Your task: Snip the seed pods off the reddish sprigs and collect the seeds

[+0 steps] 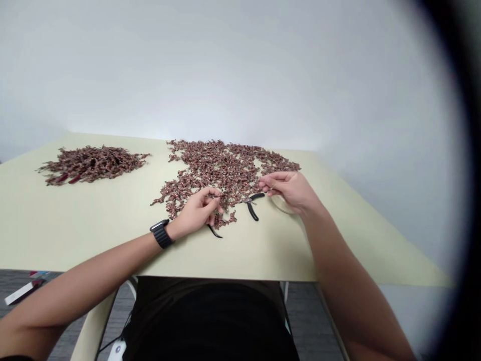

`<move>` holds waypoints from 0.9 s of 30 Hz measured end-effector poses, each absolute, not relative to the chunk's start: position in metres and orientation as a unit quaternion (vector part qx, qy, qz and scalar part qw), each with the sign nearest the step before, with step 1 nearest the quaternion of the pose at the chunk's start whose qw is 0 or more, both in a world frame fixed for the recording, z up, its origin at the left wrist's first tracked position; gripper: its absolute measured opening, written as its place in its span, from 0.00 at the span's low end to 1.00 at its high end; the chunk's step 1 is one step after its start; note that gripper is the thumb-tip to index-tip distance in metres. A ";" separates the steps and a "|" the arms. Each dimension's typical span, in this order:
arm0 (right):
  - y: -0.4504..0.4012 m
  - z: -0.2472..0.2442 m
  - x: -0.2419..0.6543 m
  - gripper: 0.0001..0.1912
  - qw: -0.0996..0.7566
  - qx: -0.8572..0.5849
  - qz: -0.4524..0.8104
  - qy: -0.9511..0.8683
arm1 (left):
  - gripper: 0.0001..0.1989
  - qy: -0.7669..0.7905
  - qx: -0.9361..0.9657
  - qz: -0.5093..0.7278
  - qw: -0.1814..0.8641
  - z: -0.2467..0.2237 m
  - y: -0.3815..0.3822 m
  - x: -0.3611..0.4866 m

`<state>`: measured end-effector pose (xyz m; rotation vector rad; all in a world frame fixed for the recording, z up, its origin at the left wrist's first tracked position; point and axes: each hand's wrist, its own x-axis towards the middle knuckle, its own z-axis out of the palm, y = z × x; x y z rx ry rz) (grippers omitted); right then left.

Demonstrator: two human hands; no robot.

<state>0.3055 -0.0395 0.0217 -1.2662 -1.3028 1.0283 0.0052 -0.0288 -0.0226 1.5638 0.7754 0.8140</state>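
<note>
Black-handled pliers (252,208) lie open between two bare hands

Seen from the head camera, the pliers rest on a pale yellow-green table (93,235), with their metal pivot at the lower edge of a wide spread of small reddish-brown pieces (221,168) and their handles splayed toward the person. They sit just left of the right hand (286,190) and just right of the left hand (199,210), and neither hand appears to touch them.

The left hand curls down over the near edge of the spread, thumb and fingers drawn together among the pieces. Whether they are pinching anything is too small to tell. A thin black strip (214,231) pokes out just below that hand, its other end hidden.

The right hand is raised slightly over the table, fingers loosely bunched, and its grip is also unclear. A transparent loop (280,204) shows just beneath it.

Farther left, well apart from both hands, sits a denser heap of similar pieces (92,164). A black link-band watch (162,233) circles the left wrist.
</note>
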 end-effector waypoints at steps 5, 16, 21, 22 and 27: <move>-0.043 0.015 0.281 0.19 0.470 -0.475 0.523 -0.529 | 0.17 0.329 0.665 0.351 0.571 -0.024 -0.029 0.005; -0.043 0.008 0.262 0.18 0.464 -0.471 0.535 -0.526 | 0.17 0.301 0.647 0.340 0.612 -0.018 -0.030 0.007; -0.049 0.006 0.247 0.17 0.451 -0.490 0.484 -0.567 | 0.19 0.289 0.623 0.321 0.652 -0.014 -0.032 0.007; -0.051 0.007 0.244 0.17 0.447 -0.494 0.471 -0.578 | 0.19 0.289 0.619 0.321 0.657 -0.015 -0.033 0.007; -0.059 0.009 0.226 0.14 0.423 -0.503 0.412 -0.631 | 0.19 0.279 0.609 0.317 0.672 -0.016 -0.033 0.008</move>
